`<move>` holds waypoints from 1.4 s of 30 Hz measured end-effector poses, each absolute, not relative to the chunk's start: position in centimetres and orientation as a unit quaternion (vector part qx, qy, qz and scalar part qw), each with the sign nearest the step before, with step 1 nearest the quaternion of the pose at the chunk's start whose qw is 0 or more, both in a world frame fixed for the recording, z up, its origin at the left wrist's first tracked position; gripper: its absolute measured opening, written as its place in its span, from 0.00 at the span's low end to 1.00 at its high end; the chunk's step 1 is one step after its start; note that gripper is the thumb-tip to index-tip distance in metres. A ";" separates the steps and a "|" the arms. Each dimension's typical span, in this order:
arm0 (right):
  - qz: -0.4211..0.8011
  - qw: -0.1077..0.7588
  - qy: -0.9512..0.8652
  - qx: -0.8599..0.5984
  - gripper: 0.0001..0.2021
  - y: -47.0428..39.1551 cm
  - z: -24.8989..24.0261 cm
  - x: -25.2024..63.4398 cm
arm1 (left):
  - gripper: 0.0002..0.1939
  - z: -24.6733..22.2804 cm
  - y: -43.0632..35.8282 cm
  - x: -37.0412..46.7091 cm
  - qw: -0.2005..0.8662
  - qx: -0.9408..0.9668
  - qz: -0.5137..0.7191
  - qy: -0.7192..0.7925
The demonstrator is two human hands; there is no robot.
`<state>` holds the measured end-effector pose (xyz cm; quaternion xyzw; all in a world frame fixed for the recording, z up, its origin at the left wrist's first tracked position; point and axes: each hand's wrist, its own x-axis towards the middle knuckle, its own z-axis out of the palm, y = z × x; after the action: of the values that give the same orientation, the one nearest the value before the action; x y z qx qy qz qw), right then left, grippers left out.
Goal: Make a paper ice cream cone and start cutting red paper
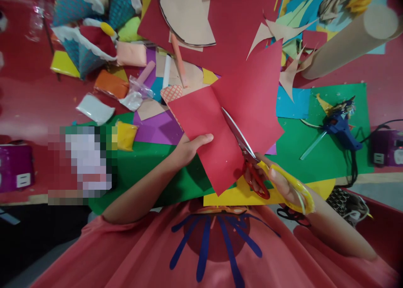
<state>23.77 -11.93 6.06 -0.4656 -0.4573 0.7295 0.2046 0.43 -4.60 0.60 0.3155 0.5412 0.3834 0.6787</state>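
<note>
My left hand [189, 148] pinches a sheet of red paper [201, 120], thumb flat on top and the other fingers hidden beneath. Scissors [241, 134] with a red handle loop are in my right hand [278, 181]. Their blades point up and left, lying along the line where the sheet parts from a larger red piece [252, 99] on the right. Whether the blades are closing on the paper, I cannot tell. A yellow band-like thing [302, 195] runs along my right hand and wrist; its exact kind is unclear.
A blue glue gun [341, 128] with a cord lies on green sheet [340, 162] at right. A cardboard tube [349, 44] stands behind it. Wrapped clay packs [111, 84], markers [179, 59], patterned cones [80, 48] and paper scraps [286, 32] crowd the far side.
</note>
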 end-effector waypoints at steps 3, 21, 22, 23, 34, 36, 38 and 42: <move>0.748 0.207 -0.410 -0.479 0.22 -11.9 6.0 23.5 | 0.22 0.6 -4.6 0.5 0.675 0.308 0.389 0.546; 0.711 0.222 -0.423 -0.516 0.22 -12.4 5.5 23.1 | 0.21 0.9 -4.4 0.6 0.680 0.294 0.386 0.549; 0.711 0.224 -0.423 -0.516 0.22 -12.5 5.3 23.1 | 0.21 0.9 -4.4 0.6 0.679 0.297 0.386 0.549; 0.710 0.226 -0.423 -0.516 0.22 -12.6 5.1 23.1 | 0.21 0.9 -4.4 0.7 0.679 0.298 0.385 0.549; 0.706 0.220 -0.397 -0.543 0.22 -12.8 5.1 22.5 | 0.25 1.6 -4.1 1.1 0.678 0.272 0.383 0.566; 0.711 0.226 -0.386 -0.543 0.21 -12.9 5.0 22.3 | 0.26 1.7 -4.0 1.1 0.682 0.261 0.377 0.569; 0.711 0.232 -0.380 -0.544 0.21 -13.1 4.9 22.3 | 0.25 1.8 -4.1 1.2 0.689 0.257 0.374 0.565; 0.691 0.216 -0.405 -0.559 0.22 -13.1 5.1 22.9 | 0.20 1.8 -3.8 1.0 0.703 0.239 0.381 0.551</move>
<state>22.87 -13.09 5.14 -0.5589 -0.4053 0.6906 0.2156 0.98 -3.77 1.78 0.2391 0.5509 0.3812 0.7028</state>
